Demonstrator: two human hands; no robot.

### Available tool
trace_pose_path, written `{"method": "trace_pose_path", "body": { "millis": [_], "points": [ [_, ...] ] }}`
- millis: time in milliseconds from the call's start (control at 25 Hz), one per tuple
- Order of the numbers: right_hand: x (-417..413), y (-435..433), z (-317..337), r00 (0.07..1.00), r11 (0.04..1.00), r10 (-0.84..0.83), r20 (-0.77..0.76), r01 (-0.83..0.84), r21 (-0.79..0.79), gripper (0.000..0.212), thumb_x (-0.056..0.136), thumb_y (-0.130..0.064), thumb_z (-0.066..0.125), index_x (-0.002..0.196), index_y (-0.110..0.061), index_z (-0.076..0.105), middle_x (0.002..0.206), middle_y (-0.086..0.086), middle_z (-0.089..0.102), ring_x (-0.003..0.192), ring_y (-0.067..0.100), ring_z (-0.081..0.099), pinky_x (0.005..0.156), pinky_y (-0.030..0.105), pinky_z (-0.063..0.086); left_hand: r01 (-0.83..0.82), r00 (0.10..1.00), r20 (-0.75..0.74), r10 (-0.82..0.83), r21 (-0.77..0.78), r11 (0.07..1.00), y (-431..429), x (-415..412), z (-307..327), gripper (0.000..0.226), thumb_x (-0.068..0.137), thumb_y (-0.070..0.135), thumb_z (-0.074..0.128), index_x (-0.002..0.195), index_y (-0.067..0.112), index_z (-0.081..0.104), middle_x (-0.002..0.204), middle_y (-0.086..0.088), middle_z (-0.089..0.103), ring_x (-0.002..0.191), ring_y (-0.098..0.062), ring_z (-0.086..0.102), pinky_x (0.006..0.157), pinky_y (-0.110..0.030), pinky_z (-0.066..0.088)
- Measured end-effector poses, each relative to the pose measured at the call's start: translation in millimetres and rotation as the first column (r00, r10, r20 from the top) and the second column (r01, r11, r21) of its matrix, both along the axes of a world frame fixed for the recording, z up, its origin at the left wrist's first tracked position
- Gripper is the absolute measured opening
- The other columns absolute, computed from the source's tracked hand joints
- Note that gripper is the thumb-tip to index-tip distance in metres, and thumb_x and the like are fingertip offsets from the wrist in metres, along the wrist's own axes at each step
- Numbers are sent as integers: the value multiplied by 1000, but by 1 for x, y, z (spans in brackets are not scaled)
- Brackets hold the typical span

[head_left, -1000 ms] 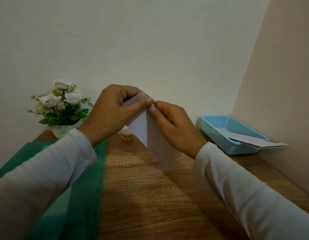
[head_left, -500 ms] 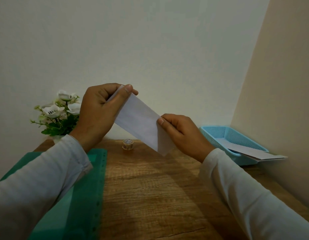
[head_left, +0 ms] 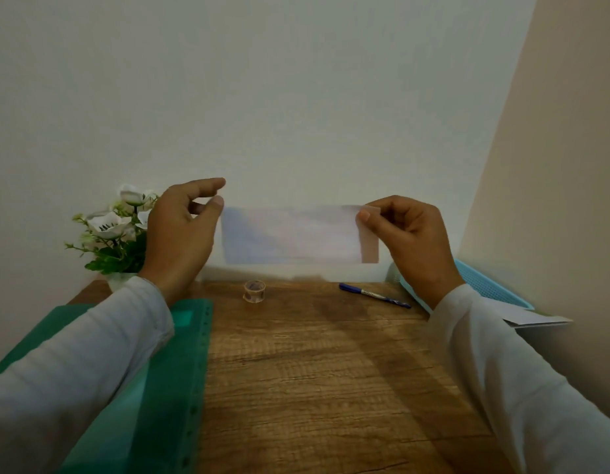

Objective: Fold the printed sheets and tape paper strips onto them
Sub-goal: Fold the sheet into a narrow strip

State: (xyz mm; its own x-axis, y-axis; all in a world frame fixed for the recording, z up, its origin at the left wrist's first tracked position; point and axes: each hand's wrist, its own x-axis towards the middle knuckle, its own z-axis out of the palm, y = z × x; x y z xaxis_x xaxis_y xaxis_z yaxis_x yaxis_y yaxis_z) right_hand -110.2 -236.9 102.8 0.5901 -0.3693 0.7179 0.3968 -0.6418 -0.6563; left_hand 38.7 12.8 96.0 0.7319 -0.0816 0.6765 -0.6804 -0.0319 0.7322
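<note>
I hold the folded sheet (head_left: 291,236) up in the air, above the tape roll (head_left: 254,291) and a little to its right. It is a long white rectangle, stretched level, thin enough that a finger shows through its right end. My hands are well apart, one at each end. My right hand (head_left: 411,234) pinches the right end between thumb and fingers. My left hand (head_left: 182,230) has its thumb and forefinger at the upper left corner, but the edge is blurred and I cannot tell if they grip it.

The tape roll is a small clear ring standing on the wooden desk (head_left: 314,371), whose grain runs across. Right of the roll lies a slim blue pen (head_left: 373,295), pointing away from it at a slant. Farther right than the pen sits a pale blue plastic basket (head_left: 488,285) with mesh walls, partly hidden by my right wrist. White papers (head_left: 536,319) lie in it and stick out over its near rim. Left of the roll, and nearer me, lies a green plastic folder (head_left: 180,371) with a row of punched holes along its edge; my white left sleeve covers much of it. Behind my left hand, left of the roll, white flowers (head_left: 115,224) with green leaves stand in a white pot.
</note>
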Motion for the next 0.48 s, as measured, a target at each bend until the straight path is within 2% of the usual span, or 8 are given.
{"method": "trace_pose_path", "body": {
  "millis": [80,160,240,320,400,480],
  "points": [
    [-2,7,5,999,1000,-6,38,8,-31,16,101,-20,64,103,-16,79,98,-2,78,96,19,72,86,43,61,-82,987,144,65,115,990,-2,-7,1,32,96,26,65,128,30,66,123,9,61,89,-13,59,78,-22,52],
    [-4,20,9,1000,990,11,25,-7,-138,20,105,-21,59,109,-19,78,106,-7,77,104,12,69,86,29,57,27,967,242,-76,199,980,-10,-24,7,33,94,29,68,127,31,65,116,13,65,79,-12,60,71,-19,52],
    [-6,35,11,999,964,51,2,-49,-261,22,106,-23,55,115,-19,76,111,-9,75,110,11,67,88,22,55,89,934,303,-188,312,946,-19,-40,9,34,91,34,71,125,31,66,107,17,68,73,-12,63,67,-20,54],
    [-7,47,14,996,926,89,-4,-84,-367,23,107,-22,54,118,-17,74,114,-7,73,111,12,66,89,21,54,68,908,355,-224,401,913,-22,-48,7,26,90,36,72,116,31,70,97,19,70,69,-12,64,66,-25,55],
    [-6,53,15,994,910,109,17,-93,-405,23,106,-21,55,118,-15,74,112,-7,74,110,12,67,89,22,54,85,904,347,-252,431,898,-22,-49,4,12,91,34,71,102,29,74,89,17,72,69,-11,65,65,-32,57],
    [-5,53,15,988,951,139,65,-115,-286,20,104,-19,60,118,-13,73,110,-4,75,107,15,69,88,27,58,155,925,274,-264,362,919,-22,-47,4,7,92,30,71,94,25,75,83,12,73,69,-12,68,62,-33,59]
  ]
}}
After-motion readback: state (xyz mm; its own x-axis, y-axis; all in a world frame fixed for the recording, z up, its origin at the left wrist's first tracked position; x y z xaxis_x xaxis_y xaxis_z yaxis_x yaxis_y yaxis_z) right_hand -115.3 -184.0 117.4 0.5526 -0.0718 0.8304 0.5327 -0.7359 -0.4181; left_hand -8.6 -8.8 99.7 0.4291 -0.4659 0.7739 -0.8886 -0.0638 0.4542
